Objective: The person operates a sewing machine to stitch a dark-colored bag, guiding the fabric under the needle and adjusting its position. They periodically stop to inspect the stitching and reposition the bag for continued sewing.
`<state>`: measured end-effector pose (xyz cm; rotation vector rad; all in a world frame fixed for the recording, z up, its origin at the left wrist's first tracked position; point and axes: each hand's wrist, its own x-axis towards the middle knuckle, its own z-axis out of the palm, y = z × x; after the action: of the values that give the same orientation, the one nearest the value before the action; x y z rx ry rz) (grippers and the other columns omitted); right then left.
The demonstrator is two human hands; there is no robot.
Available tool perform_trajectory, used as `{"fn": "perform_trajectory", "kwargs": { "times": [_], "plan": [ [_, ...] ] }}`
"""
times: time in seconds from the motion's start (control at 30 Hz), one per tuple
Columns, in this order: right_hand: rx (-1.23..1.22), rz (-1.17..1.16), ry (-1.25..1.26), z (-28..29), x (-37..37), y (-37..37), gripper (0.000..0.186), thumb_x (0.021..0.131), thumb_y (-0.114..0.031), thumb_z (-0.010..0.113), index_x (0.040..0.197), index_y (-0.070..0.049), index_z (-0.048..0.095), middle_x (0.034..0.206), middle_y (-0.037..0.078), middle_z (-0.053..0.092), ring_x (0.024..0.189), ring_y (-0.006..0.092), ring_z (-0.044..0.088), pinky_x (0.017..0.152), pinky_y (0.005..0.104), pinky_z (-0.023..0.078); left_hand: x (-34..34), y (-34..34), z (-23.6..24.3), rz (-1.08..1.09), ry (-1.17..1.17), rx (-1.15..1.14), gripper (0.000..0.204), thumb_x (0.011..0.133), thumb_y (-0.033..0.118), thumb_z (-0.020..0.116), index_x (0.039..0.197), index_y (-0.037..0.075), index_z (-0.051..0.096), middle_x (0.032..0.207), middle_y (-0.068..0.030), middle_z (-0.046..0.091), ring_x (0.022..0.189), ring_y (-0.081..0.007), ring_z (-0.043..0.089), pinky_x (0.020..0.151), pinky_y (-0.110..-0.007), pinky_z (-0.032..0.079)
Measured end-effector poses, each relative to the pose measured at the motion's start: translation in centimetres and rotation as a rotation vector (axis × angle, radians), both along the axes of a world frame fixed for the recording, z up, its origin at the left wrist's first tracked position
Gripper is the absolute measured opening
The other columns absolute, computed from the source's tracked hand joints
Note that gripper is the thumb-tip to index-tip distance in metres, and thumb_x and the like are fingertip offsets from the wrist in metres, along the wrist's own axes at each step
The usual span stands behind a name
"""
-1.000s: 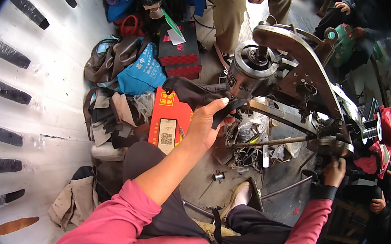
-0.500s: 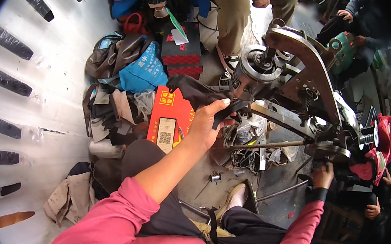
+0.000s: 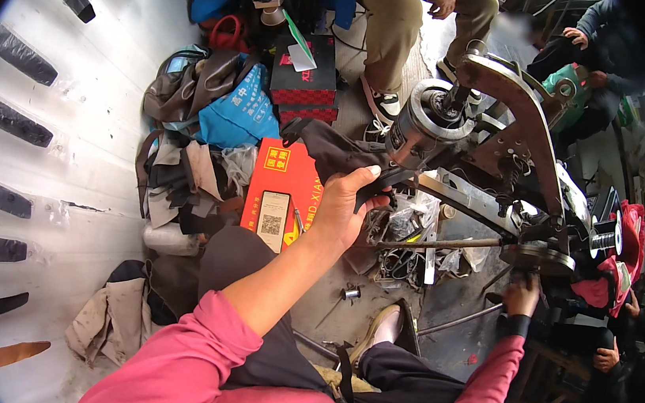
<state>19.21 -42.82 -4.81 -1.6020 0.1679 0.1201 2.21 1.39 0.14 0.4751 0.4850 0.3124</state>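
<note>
My left hand (image 3: 341, 212) is closed on a dark fabric piece with straps (image 3: 325, 142), thumb on top, beneath the cylindrical metal head (image 3: 417, 137) of an old hand-cranked sewing machine (image 3: 518, 108). The fabric reaches leftward from under that head, and its contact with the needle is hidden. My right hand (image 3: 521, 298), lower right, has curled fingers at the underside of the machine's round handwheel (image 3: 540, 258); the exact grip is partly hidden. A metal thread spool (image 3: 604, 240) sits right of the wheel.
Another person's legs (image 3: 386, 26) are ahead; others sit at right (image 3: 596, 34). Bags (image 3: 237, 112), dark boxes (image 3: 304, 72), a red box (image 3: 286, 169) with a phone (image 3: 273, 220), and leather scraps (image 3: 181, 185) lie left. Loose parts (image 3: 408, 219) sit below the machine. A white panel (image 3: 79, 134) borders the left.
The view has shifted slightly. My right hand has moved leftward under the handwheel, fingers still curled there. My left hand keeps its hold on the fabric beneath the head.
</note>
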Motion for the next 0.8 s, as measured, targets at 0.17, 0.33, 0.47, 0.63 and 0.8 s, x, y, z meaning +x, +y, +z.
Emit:
{"fn": "perform_trajectory", "kwargs": {
  "times": [0.17, 0.33, 0.47, 0.63, 0.8],
  "plan": [
    [-0.300, 0.331, -0.126, 4.1, -3.9, 5.8, 0.021, 0.100, -0.027, 0.062, 0.107, -0.006, 0.061, 0.070, 0.005, 0.064, 0.055, 0.0147, 0.062, 0.051, 0.0276, 0.049, 0.0, 0.2, -0.1, -0.008, -0.031, 0.021, 0.014, 0.087, 0.018, 0.073, 0.095, 0.007, 0.069, 0.096, -0.0071, 0.071, 0.093, -0.0205, 0.066, 0.084, -0.041, 0.053],
    [-0.523, -0.120, -0.382, 8.7, 0.3, -1.0, 0.023, 0.102, -0.031, 0.059, 0.092, -0.011, 0.060, 0.062, -0.001, 0.052, 0.051, 0.0093, 0.051, 0.048, 0.0237, 0.042, 0.3, 0.0, 0.4, -0.010, -0.012, 0.037, 0.014, 0.087, 0.018, 0.073, 0.094, 0.006, 0.069, 0.093, -0.0067, 0.071, 0.089, -0.0197, 0.066, 0.081, -0.040, 0.053],
    [-0.271, -0.052, 0.050, 1.3, 0.1, 0.1, 0.008, 0.099, -0.016, 0.061, 0.103, -0.011, 0.055, 0.062, 0.000, 0.050, 0.048, 0.0107, 0.049, 0.041, 0.0274, 0.038, 0.3, -0.1, 0.8, 0.012, 0.007, 0.029, 0.013, 0.087, 0.018, 0.072, 0.090, 0.005, 0.070, 0.089, -0.0064, 0.071, 0.083, -0.0184, 0.066, 0.075, -0.037, 0.054],
    [-0.328, 0.243, -0.008, 4.5, -4.2, 6.1, 0.024, 0.100, -0.027, 0.063, 0.111, -0.006, 0.060, 0.067, 0.003, 0.061, 0.054, 0.0132, 0.059, 0.051, 0.0270, 0.047, 0.3, 0.4, 0.5, -0.016, -0.002, 0.035, 0.015, 0.087, 0.017, 0.074, 0.094, 0.005, 0.069, 0.092, -0.0074, 0.071, 0.088, -0.0207, 0.067, 0.080, -0.040, 0.054],
    [-0.429, -0.048, -0.382, 9.4, -0.3, -0.7, 0.023, 0.103, -0.030, 0.058, 0.094, -0.009, 0.061, 0.063, -0.003, 0.054, 0.051, 0.0075, 0.049, 0.048, 0.0228, 0.038, 0.6, 0.1, 0.6, 0.002, -0.002, 0.056, 0.016, 0.086, 0.018, 0.073, 0.091, 0.004, 0.069, 0.090, -0.0074, 0.071, 0.083, -0.0196, 0.067, 0.074, -0.037, 0.055]
  ]
}}
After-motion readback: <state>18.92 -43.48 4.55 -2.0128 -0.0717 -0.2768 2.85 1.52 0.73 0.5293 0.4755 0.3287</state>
